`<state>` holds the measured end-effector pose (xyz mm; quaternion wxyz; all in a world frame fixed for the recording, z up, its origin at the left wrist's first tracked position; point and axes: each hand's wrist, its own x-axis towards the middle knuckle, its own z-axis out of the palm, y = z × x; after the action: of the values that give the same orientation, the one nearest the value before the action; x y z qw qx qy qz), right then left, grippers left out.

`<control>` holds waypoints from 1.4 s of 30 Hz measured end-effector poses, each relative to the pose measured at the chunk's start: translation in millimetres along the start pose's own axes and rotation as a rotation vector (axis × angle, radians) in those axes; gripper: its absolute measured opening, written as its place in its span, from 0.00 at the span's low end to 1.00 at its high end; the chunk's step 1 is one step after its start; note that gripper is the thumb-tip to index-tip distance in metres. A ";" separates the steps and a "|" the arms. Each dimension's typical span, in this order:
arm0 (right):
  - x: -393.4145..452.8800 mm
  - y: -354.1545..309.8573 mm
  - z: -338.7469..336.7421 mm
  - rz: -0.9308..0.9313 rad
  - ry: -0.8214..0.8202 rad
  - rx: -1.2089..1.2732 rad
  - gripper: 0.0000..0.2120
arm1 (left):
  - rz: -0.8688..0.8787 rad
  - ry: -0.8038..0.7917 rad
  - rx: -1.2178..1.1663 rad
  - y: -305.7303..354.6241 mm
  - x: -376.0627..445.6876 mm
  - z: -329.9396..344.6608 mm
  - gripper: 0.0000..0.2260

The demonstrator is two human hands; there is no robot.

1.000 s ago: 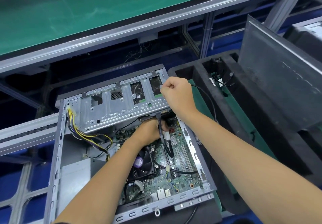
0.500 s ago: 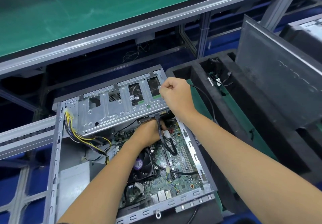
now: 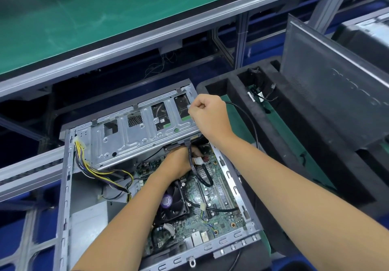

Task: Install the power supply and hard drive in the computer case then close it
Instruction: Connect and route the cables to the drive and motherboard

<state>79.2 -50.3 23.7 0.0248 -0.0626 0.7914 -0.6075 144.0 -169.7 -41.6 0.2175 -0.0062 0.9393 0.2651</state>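
Observation:
The open computer case [image 3: 65,186] lies flat with its motherboard [image 3: 223,195] exposed. A grey metal drive cage [image 3: 134,135] sits tilted up over the case's far end, and a drive's board [image 3: 183,106] shows through the cage's cut-outs. My right hand [image 3: 210,117] is a fist gripping the cage's far right corner. Reaching under the cage's near edge, my left hand [image 3: 176,163] has its fingers curled round a black cable [image 3: 202,179] just below the plug; the fingertips are partly hidden. The grey power supply [image 3: 88,218] sits in the near left corner, trailing yellow and black wires [image 3: 88,165].
A black CPU fan [image 3: 172,203] lies beside my left forearm. The dark side panel [image 3: 328,93] leans upright at the right, behind a black foam tray [image 3: 273,144] with loose cables. A green conveyor belt [image 3: 105,17] runs across the back.
Both hands keep their grips in the same places. Only the view has drifted slightly.

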 end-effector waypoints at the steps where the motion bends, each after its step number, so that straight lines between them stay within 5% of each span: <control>1: -0.1 0.0 -0.3 0.001 0.002 0.001 0.10 | 0.004 -0.008 0.014 0.9 -0.3 -1.3 0.10; 25: -0.1 -0.6 1.0 -0.019 -0.004 -0.050 0.08 | 0.026 -0.011 -0.003 -5.1 0.6 -2.1 0.11; 42: 0.3 -1.2 1.4 -0.015 0.009 -0.054 0.07 | -0.109 -0.023 0.003 -10.5 9.7 1.2 0.11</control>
<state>79.1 -52.0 24.6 0.0151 -0.0663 0.8072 -0.5863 137.0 -177.2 -51.7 0.2424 -0.0539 0.9354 0.2517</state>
